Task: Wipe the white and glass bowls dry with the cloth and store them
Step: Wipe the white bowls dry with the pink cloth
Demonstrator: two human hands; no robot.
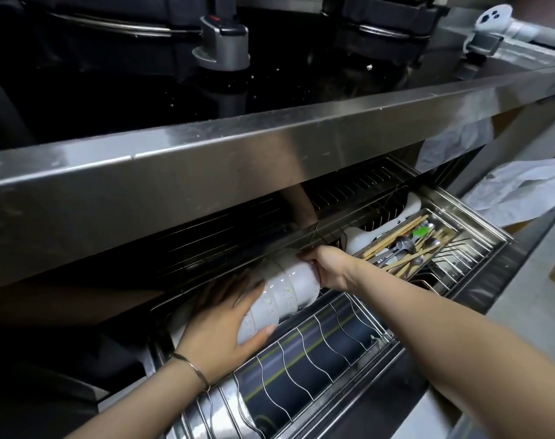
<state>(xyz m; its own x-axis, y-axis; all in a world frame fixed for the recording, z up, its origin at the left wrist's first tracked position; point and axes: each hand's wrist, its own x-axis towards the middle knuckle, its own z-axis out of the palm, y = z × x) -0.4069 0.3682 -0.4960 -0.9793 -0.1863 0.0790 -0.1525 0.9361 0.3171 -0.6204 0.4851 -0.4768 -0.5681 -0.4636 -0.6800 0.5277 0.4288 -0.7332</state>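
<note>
- Low in the middle of the frame is the wire dish rack (317, 340) of a pulled-out drawer.
- Left of the middle, the left hand (219, 324) holds the bottom end of a stack of white bowls (288, 289). Its fingers are spread wide round the stack, with the thumb on the near side.
- The stack lies on its side on the rack, in the middle of the frame.
- The right hand (330, 267) grips the open end of the stack, with its fingers curled over the rim.
- Just right of that hand is a cutlery tray (428, 248) with chopsticks and spoons.
- Above the drawer a steel edge (206, 172) runs across, and over it is the black stove top (111, 74).
- I think the white bowls are being put away now, so their part is nearly done.
- They have small specks, either water drops or a pattern; I cannot tell which.
- No glass bowl and no cloth shows here, so the glass bowls may still be left to do.
</note>
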